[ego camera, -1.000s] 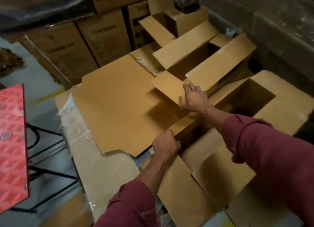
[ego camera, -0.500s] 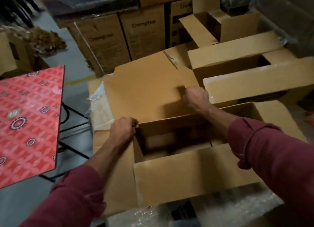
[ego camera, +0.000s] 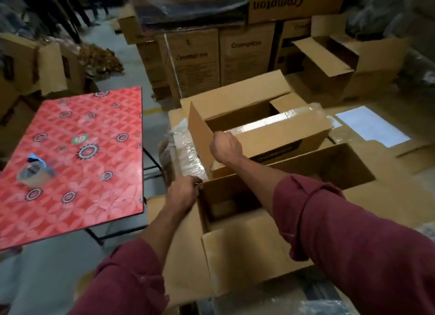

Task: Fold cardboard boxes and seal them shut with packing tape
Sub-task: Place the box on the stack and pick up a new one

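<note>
Cardboard box [ego camera: 247,248], open, stood nearest on stacked flat cartons: judged light, stiff along creases, floppy at flaps. Left hand [ego camera: 182,193] gripped its near-left corner rim; right hand [ego camera: 226,146], fingers curled, held the upright flap [ego camera: 200,138] edge. Packing tape [ego camera: 34,174] lay apart on the red counter [ego camera: 77,164].

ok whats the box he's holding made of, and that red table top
Box: plain brown cardboard, matte, with creased flaps and raw cut edges. Red table top: thin rigid board with a glossy printed pattern, likely laminate or plastic sheet; it catches light, though the core material can't be seen.
</note>
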The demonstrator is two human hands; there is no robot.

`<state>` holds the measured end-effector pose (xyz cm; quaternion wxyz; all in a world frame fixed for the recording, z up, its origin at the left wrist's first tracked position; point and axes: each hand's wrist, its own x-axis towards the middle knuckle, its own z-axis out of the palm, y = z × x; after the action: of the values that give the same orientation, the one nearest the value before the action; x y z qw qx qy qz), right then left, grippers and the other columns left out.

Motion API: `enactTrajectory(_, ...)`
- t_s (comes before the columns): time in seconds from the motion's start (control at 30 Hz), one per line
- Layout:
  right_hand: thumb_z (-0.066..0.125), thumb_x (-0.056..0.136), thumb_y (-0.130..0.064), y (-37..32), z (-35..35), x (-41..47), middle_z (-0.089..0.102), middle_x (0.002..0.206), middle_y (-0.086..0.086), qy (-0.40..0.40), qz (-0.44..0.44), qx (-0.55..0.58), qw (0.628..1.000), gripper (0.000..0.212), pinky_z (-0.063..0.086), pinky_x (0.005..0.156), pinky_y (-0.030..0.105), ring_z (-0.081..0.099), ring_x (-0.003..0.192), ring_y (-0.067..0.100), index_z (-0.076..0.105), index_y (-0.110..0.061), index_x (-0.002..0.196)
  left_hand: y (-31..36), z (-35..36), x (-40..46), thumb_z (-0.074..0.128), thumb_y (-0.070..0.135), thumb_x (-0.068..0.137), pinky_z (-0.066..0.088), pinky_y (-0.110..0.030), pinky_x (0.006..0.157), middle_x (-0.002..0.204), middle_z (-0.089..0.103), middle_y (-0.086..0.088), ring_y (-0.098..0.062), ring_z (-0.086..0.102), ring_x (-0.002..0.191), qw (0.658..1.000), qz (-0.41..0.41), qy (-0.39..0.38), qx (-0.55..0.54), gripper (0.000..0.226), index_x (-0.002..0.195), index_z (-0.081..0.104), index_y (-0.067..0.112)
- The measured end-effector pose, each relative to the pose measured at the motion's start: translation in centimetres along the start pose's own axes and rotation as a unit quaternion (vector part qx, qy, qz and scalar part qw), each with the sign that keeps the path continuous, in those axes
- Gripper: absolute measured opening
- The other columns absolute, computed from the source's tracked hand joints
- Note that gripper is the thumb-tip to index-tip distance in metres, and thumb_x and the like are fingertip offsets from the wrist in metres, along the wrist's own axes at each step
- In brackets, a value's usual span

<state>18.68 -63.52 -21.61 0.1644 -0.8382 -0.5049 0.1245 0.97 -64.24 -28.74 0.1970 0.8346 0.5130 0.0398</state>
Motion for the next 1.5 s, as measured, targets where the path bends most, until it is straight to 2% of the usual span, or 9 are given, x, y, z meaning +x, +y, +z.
enactTrajectory(0.13,0.046,0.101,-0.020,-3.0,3.4,-1.3,0.067,0.111,0.016,0.034,0.003,-0.010,0.999,0.021,0.046,0.076,0.040,0.065,0.099,0.038,0.061,-0.012,0.113,-3.3,0.4,0.2,0.064,0.025,0.096,0.054,-0.037,0.093,0.119,0.077,-0.003,-0.029,0.070,0.113,0.999,0.027,0.004,-0.043,0.030,0.123,0.076,0.028)
enactTrajectory(0.4,0.056,0.102,-0.035,-3.4,3.1,-7.5,0.071,0.118,0.006,0.019,-0.004,0.017,1.000,0.039,0.053,0.081,0.036,0.068,0.102,0.029,0.056,-0.020,0.138,-4.8,-3.0,-2.0,0.074,0.039,0.093,0.051,-0.031,0.087,0.114,0.078,0.000,-0.021,0.071,0.109,0.992,0.071,0.037,-0.096,0.035,0.123,0.076,0.021)
enactTrajectory(0.63,0.058,0.100,-0.035,-3.5,1.8,-19.6,0.071,0.096,-0.001,0.012,-0.001,0.062,0.998,0.020,0.062,0.079,0.041,0.068,0.085,0.018,0.071,-0.024,0.109,-4.4,-8.0,-10.5,0.074,0.037,0.095,0.057,-0.037,0.081,0.107,0.080,-0.003,-0.022,0.073,0.100,0.986,0.108,0.082,-0.097,0.029,0.113,0.080,0.015)
enactTrajectory(0.9,0.063,0.096,-0.034,-6.1,1.5,-30.6,0.076,0.104,0.000,0.006,0.004,0.101,0.995,0.021,0.061,0.083,0.042,0.070,0.093,0.021,0.076,-0.026,0.109,-6.3,-9.7,-23.1,0.075,0.047,0.092,0.060,-0.035,0.080,0.094,0.080,0.002,-0.015,0.074,0.084,0.980,0.086,0.068,-0.167,0.030,0.104,0.082,0.020)
enactTrajectory(1.2,0.062,0.094,-0.035,-17.4,4.7,-38.1,0.076,0.094,0.001,0.013,-0.006,0.113,0.993,0.019,0.049,0.066,0.028,0.067,0.082,0.022,0.078,-0.026,0.096,-16.6,-15.1,-33.0,0.079,0.038,0.092,0.060,-0.037,0.073,0.074,0.075,0.009,-0.012,0.073,0.071,0.982,0.047,0.059,-0.175,0.016,0.093,0.083,0.023)
enactTrajectory(1.3,0.063,0.092,-0.035,-22.5,6.7,-39.0,0.076,0.096,0.003,0.022,-0.008,0.120,0.993,0.019,0.053,0.070,0.031,0.069,0.088,0.027,0.079,-0.026,0.097,-22.4,-17.2,-34.6,0.080,0.035,0.092,0.062,-0.043,0.074,0.075,0.077,0.003,-0.014,0.075,0.069,0.976,0.051,0.060,-0.204,0.012,0.091,0.081,0.023)
enactTrajectory(1.4,0.060,0.083,-0.042,-28.3,10.7,-39.6,0.076,0.088,0.003,0.028,-0.019,0.121,0.992,0.024,0.057,0.072,0.035,0.071,0.087,0.029,0.078,-0.026,0.088,-30.8,-19.5,-35.7,0.079,0.037,0.093,0.063,-0.041,0.075,0.078,0.077,0.004,-0.013,0.076,0.073,0.969,0.046,0.075,-0.230,0.016,0.094,0.080,0.021)
enactTrajectory(1.43,0.058,0.079,-0.045,-33.7,15.1,-39.3,0.076,0.084,0.002,0.039,-0.029,0.122,0.991,0.026,0.058,0.072,0.037,0.072,0.085,0.027,0.077,-0.027,0.084,-38.3,-21.1,-36.0,0.078,0.038,0.093,0.063,-0.039,0.074,0.077,0.077,0.006,-0.012,0.075,0.072,0.969,0.042,0.082,-0.231,0.018,0.095,0.081,0.021)
enactTrajectory(1.5,0.062,0.082,-0.040,-37.6,17.8,-39.7,0.075,0.078,0.001,0.034,-0.013,0.115,0.993,0.021,0.058,0.070,0.037,0.072,0.079,0.023,0.077,-0.024,0.080,-44.4,-22.2,-36.6,0.078,0.039,0.092,0.061,-0.034,0.070,0.074,0.076,0.007,-0.009,0.073,0.067,0.965,0.043,0.082,-0.244,0.018,0.095,0.081,0.021)
